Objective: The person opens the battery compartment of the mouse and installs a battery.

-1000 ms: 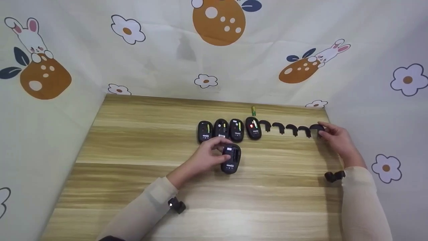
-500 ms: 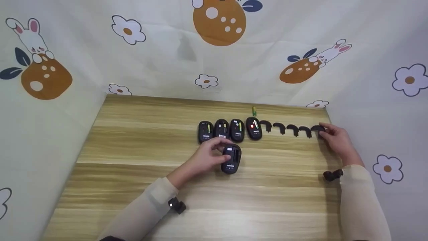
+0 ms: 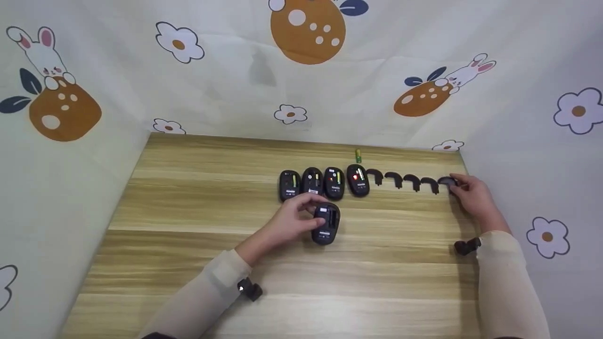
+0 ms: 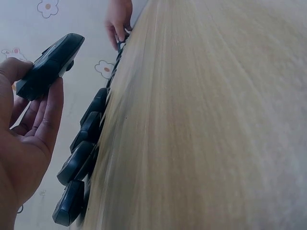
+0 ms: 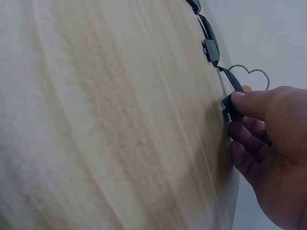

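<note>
My left hand (image 3: 289, 219) grips a black computer mouse (image 3: 331, 226) between thumb and fingers, its underside turned up and its battery slot bare. In the left wrist view that mouse (image 4: 55, 60) is raised above the table. At the far right, my right hand (image 3: 478, 200) pinches a black curved battery cover (image 3: 446, 181), the last in a row. The right wrist view has the thumb on one end of this cover (image 5: 232, 103), fingers below it. Several more covers (image 3: 393, 179) lie in line to its left.
Several mice lie bottom-up in a row behind my left hand, each with a battery inside; the rightmost mouse (image 3: 358, 187) shows a red light. A loose green-yellow battery (image 3: 358, 156) lies behind it. Patterned cloth walls (image 3: 226, 84) enclose the wooden table (image 3: 198, 197).
My right hand and wrist shift slightly left, and the pinched cover tilts a little. The left hand and its mouse stay put.
</note>
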A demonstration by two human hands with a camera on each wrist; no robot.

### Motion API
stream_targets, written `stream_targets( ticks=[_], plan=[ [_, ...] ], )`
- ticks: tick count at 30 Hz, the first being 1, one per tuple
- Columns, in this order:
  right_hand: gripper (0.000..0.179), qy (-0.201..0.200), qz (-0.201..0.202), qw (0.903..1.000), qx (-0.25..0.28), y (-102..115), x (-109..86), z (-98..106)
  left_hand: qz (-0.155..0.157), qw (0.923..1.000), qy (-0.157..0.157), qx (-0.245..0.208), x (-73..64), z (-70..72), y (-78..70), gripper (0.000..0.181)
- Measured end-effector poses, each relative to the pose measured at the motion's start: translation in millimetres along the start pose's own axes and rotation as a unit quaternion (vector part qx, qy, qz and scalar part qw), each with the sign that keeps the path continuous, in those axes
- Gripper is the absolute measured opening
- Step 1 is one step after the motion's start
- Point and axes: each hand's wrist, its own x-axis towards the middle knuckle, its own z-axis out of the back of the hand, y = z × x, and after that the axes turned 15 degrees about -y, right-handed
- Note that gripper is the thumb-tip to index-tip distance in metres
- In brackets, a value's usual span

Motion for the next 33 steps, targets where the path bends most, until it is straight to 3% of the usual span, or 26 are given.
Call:
stream_targets(
  ticks=[8, 18, 33],
  plan=[
    [0.044, -0.002, -0.012, 0.9998, 0.014, -5.8, 1.1, -3.2, -0.014, 0.9999, -0.002, -0.007, 0.3, -0.8, 0.6, 0.043],
    [0.038, -0.014, 0.007, 0.9999, -0.005, -7.1, 1.1, -4.7, -0.011, 0.9999, 0.002, -0.013, 0.9, -1.2, 0.0, 0.043],
    [0.036, -0.031, -0.009, 0.9994, 0.009, -7.3, -0.6, -7.5, -0.003, 1.0, 0.001, -0.006, 0.2, -1.0, 1.3, 0.043]
  ],
)
